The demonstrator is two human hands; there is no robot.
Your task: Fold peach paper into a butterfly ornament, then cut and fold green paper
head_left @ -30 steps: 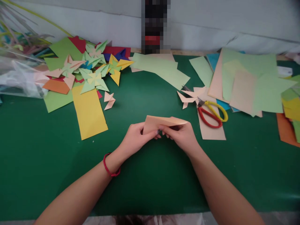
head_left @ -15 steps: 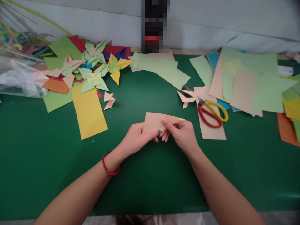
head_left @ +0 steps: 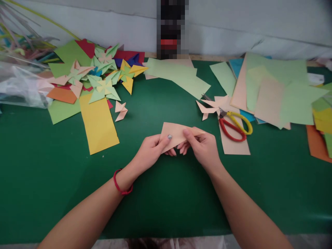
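Note:
A peach sheet of paper (head_left: 174, 133), folded to a slanted point on its right side, is held just above the table between both hands. My left hand (head_left: 153, 147) pinches its left part, thumb on top and fingers curled beneath. At the pointed right part, my right hand (head_left: 203, 145) grips it with the thumb pressed on the face; the fingers below are partly hidden. Farther off lie small folded peach paper pieces (head_left: 120, 110) on the left. Scissors (head_left: 233, 126) with red and yellow handles rest on a peach strip at the right.
Folded paper stars (head_left: 105, 88) pile up at the back left over coloured sheets. A yellow paper rectangle (head_left: 100, 126) lies before them. Pale green sheets (head_left: 178, 74) lie at the back, and stacked papers (head_left: 275, 90) at the right. A clear plastic bag (head_left: 23, 84) sits far left.
My left thumb has shifted up from the lower edge onto the face of the folded paper. The paper has tilted slightly, and my right thumb has slid a little to the right.

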